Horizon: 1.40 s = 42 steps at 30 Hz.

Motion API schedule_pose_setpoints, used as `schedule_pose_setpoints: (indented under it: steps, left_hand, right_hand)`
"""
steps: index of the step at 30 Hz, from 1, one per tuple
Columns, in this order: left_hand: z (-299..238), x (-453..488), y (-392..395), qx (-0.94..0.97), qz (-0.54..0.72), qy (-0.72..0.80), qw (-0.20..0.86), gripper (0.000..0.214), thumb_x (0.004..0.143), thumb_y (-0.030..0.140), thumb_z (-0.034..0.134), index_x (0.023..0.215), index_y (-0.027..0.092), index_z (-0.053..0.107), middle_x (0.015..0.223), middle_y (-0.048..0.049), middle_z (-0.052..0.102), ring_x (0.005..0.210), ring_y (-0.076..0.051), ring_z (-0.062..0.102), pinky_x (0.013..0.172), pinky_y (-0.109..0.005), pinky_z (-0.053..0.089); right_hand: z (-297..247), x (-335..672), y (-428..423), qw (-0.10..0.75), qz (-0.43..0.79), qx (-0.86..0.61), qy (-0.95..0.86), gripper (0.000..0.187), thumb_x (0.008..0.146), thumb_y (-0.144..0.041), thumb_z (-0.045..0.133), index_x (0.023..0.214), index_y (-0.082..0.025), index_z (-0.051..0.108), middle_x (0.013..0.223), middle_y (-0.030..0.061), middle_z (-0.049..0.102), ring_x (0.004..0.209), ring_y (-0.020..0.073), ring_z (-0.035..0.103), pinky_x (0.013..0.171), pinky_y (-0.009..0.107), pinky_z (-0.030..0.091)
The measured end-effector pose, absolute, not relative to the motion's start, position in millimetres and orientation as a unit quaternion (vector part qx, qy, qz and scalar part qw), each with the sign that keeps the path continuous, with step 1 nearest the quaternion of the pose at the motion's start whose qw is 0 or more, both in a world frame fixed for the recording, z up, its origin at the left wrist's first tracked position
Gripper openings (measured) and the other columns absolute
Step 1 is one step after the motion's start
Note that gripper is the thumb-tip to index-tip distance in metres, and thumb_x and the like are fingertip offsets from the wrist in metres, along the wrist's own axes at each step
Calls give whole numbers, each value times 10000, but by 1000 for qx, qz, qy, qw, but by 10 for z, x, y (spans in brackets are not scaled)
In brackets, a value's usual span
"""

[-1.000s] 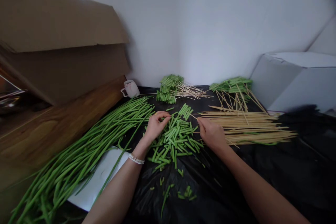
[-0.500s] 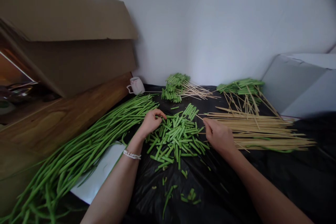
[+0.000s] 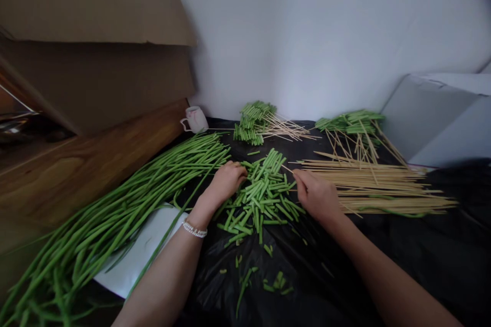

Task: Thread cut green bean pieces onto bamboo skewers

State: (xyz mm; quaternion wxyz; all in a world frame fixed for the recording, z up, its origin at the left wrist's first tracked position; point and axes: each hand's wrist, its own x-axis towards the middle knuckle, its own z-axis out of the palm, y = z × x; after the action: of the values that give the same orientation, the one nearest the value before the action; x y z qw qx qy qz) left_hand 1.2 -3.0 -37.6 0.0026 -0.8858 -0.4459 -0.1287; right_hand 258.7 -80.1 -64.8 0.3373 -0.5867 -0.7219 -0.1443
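My right hand [image 3: 316,193] pinches a thin bamboo skewer [image 3: 288,169] that points left and up. Right at its tip lies a row of cut long bean pieces [image 3: 274,160]; whether they are threaded on it I cannot tell. My left hand [image 3: 229,179], with a beaded bracelet [image 3: 194,229] on its wrist, is at the left edge of a loose pile of cut bean pieces [image 3: 261,199]. Its fingers are curled in, and what they hold is hidden. Long uncut beans [image 3: 126,204] lie beside it, partly over a white board [image 3: 148,242].
Bare skewers [image 3: 387,184] lie right of my right hand. Filled bean skewers are stacked by the wall, one stack [image 3: 255,120] central, another [image 3: 351,122] right. A mug [image 3: 196,119], a cardboard box [image 3: 103,61] and a white box [image 3: 441,117] border the black plastic sheet [image 3: 307,286].
My left hand has shifted slightly right, its fingers curling further over the pile. The right hand keeps its pinch on the skewer, moved slightly left. The whole view has tilted a little.
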Motion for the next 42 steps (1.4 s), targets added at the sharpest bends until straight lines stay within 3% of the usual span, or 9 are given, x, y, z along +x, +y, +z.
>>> schedule_pose_setpoints:
  steps: [3, 6, 13, 19, 28, 42]
  left_hand:
    - [-375, 41, -38, -868, -159, -470, 23, 168, 858, 181, 528, 833, 180, 694, 853, -95, 651, 869, -238, 556, 830, -364, 414]
    - [-359, 50, -11, -827, -262, -496, -38, 135, 850, 200, 542, 838, 171, 673, 850, -80, 650, 855, -220, 572, 818, -350, 426]
    - [-322, 158, -35, -599, -476, -463, -448, 247, 713, 363, 723, 828, 150, 674, 787, -31, 705, 709, -140, 604, 696, -262, 440]
    - [-306, 231, -94, -442, -497, -403, -630, 329, 552, 293, 861, 814, 136, 739, 758, -37, 713, 709, -119, 616, 703, -247, 447]
    - [-230, 275, -140, -395, -497, -391, -667, 295, 518, 214, 879, 774, 127, 760, 734, -34, 718, 676, -101, 600, 686, -232, 453]
    - [-238, 277, -144, -407, -483, -400, -664, 296, 513, 226, 882, 768, 133, 764, 745, -42, 722, 684, -103, 599, 687, -240, 444]
  right_hand:
    - [-635, 2571, -818, 344, -145, -576, -727, 265, 942, -245, 424, 1024, -191, 670, 942, 55, 715, 861, 162, 660, 749, 246, 444]
    - [-619, 2555, -829, 360, -139, -562, -731, 258, 943, -239, 428, 1033, -187, 664, 948, 52, 717, 863, 160, 664, 774, 247, 452]
    - [-564, 2477, -872, 398, -86, -522, -749, 260, 942, -226, 428, 1045, -168, 659, 955, 63, 720, 872, 155, 666, 817, 253, 476]
    - [-556, 2428, -906, 396, -65, -523, -752, 263, 934, -229, 434, 1059, -195, 662, 972, 57, 720, 859, 149, 666, 800, 254, 491]
    - [-569, 2420, -911, 389, -75, -518, -758, 259, 933, -221, 435, 1060, -189, 659, 959, 48, 716, 858, 149, 661, 771, 236, 477]
    - [-587, 2406, -920, 366, -76, -522, -766, 271, 930, -209, 423, 1051, -207, 665, 943, 52, 713, 835, 144, 660, 760, 235, 478]
